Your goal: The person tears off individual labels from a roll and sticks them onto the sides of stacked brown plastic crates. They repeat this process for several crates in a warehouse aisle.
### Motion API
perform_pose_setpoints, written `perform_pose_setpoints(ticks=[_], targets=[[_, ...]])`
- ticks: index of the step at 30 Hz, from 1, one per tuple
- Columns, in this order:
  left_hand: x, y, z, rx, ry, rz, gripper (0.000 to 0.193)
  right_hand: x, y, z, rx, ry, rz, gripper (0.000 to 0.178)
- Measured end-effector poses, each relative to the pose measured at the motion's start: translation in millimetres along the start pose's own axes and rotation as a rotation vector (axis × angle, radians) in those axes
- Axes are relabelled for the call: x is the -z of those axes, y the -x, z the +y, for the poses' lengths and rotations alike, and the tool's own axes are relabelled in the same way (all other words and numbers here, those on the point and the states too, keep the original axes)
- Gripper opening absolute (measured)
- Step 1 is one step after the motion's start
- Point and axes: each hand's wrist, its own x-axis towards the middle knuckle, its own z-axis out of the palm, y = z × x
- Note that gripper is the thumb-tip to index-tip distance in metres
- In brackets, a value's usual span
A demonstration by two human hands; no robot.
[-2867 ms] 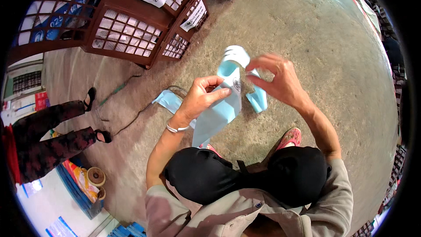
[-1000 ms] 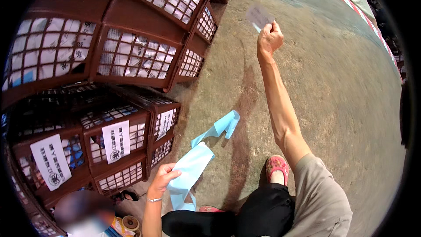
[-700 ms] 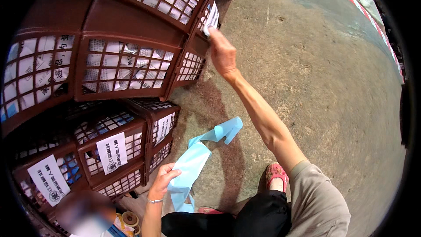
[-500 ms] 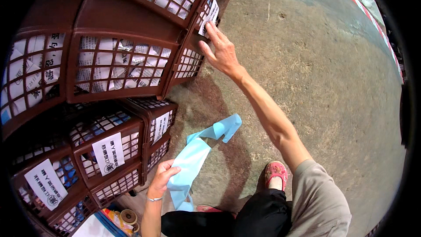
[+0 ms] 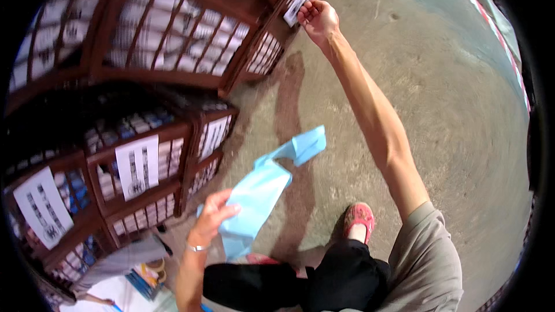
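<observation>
A light-blue strip of backing paper [image 5: 257,190] is pinched in my left hand [image 5: 215,219], thumb on top. Its long curled end stretches away over the floor. At the upper middle, my right hand [image 5: 319,21] reaches out with its fingers curled in against a white label [image 5: 299,1]. That label lies on the short side of a brown plastic crate [image 5: 245,43] in the upper stack. I make out nothing in the right hand. More white labels, such as one label [image 5: 137,167] on a lower crate [image 5: 188,162], mark the crates at left.
Brown lattice crates [image 5: 173,78] filled with printed paper and packets are stacked along the left. Another person's hand [image 5: 103,300] shows at the lower left beside a white surface [image 5: 136,297]. A red-and-white tape [image 5: 491,20] runs along the concrete floor [image 5: 439,110] at far right.
My right hand has moved up and right in view, from flat fingers on the label to curled fingers. The backing paper has shifted slightly up. A person's hand has appeared at lower left.
</observation>
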Motion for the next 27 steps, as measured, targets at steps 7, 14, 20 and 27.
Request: perform_pose_setpoints(ticks=[7,14,20,27], targets=[[-7,25,21,-0.075,-0.117,-0.097,0.039,-7,192,45,0.087,1.096,-0.554,0.029],[1,44,20,-0.399,-0.296,-0.439,0.022,4,253,39,-0.332,1.039,-1.496,0.068],[10,68,16,-0.508,-0.092,-0.414,0.015,13,299,73,0.062,1.160,-1.769,0.043],[63,96,-2,-0.362,-0.396,-0.173,0.015,14,287,11,-0.868,0.942,-1.206,0.016]])
